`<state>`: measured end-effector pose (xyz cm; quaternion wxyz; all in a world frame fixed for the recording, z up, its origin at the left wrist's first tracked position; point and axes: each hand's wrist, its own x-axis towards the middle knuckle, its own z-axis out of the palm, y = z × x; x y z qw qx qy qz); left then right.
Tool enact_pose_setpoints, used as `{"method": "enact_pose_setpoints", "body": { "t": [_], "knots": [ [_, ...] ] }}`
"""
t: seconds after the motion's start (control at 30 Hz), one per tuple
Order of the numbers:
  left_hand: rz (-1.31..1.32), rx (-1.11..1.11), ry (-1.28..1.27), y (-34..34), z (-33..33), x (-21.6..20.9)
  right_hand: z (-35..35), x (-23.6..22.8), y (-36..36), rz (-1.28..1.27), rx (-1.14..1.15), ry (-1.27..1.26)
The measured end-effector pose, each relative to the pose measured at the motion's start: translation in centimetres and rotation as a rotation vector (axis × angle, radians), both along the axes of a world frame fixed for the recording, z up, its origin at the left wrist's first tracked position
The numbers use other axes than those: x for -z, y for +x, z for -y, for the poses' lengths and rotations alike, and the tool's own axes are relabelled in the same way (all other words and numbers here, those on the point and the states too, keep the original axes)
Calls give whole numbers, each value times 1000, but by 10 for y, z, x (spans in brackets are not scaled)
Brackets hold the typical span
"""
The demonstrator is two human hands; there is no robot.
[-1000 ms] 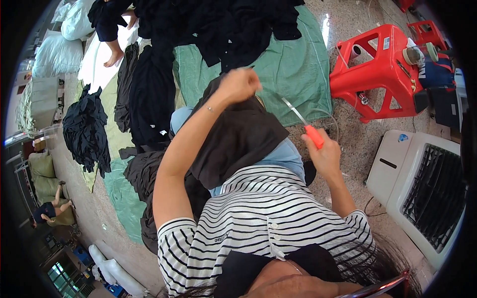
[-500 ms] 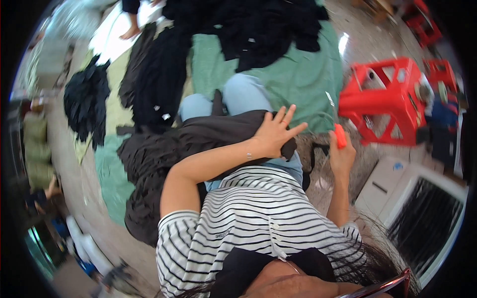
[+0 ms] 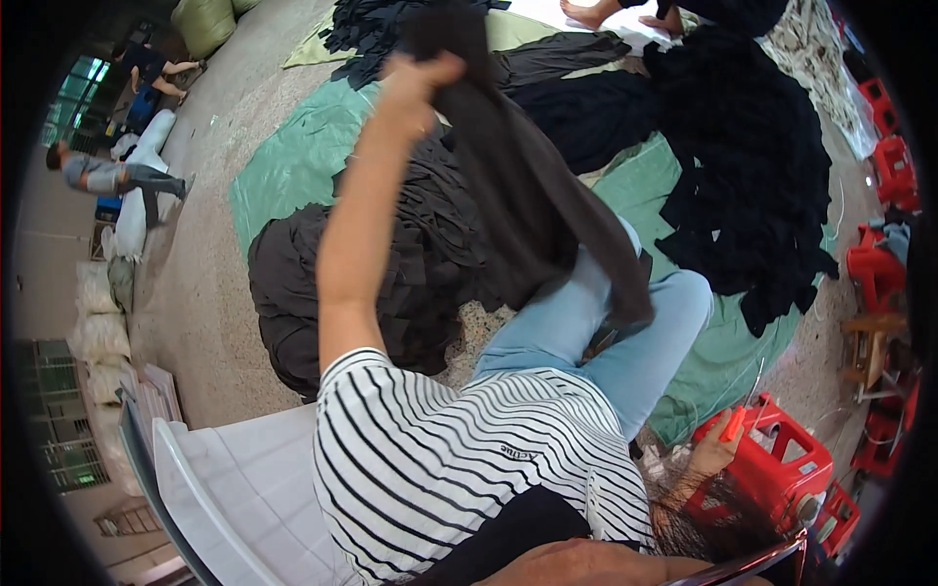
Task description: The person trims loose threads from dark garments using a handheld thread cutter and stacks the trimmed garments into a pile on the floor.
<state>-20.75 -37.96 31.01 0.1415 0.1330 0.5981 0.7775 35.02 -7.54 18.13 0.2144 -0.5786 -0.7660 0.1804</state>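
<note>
The left hand [image 3: 415,93] is reaching up and out in front, and its fingers are curling shut around the top of a dark brown cloth [image 3: 528,186]; the hand is looking blurry, so each finger is hard to make out; the cloth is hanging down from that hand in a long strip, and its low end is lying over the knees of the light blue jeans [image 3: 547,332]; the right hand [image 3: 713,454] is staying low at the person's right side, with its fingers wrapping around an orange-handled tool [image 3: 735,422]; the tool's thin metal end is pointing up, away from the hand; a red plastic stool [image 3: 803,474] is standing just beside that hand; a big heap of dark brown cloth [image 3: 303,293] is sitting on the person's left, next to a green sheet [image 3: 288,156]; a wide heap of black cloth [image 3: 743,195] is lying in front and to the right; another person's bare feet [image 3: 591,14] are resting at the far side; a person in a grey top [image 3: 93,174] is showing far off to the left.
</note>
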Motion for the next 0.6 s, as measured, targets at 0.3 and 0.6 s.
{"method": "enact_pose_setpoints", "body": {
  "t": [0.3,0.6],
  "knots": [
    [-646,-295,77,-93,190,-174,-11,-13,-56,28,-211,156],
    [-364,-571,-450,-133,133,-19,-9,19,-63,101,-191,-12]
  ]
}}
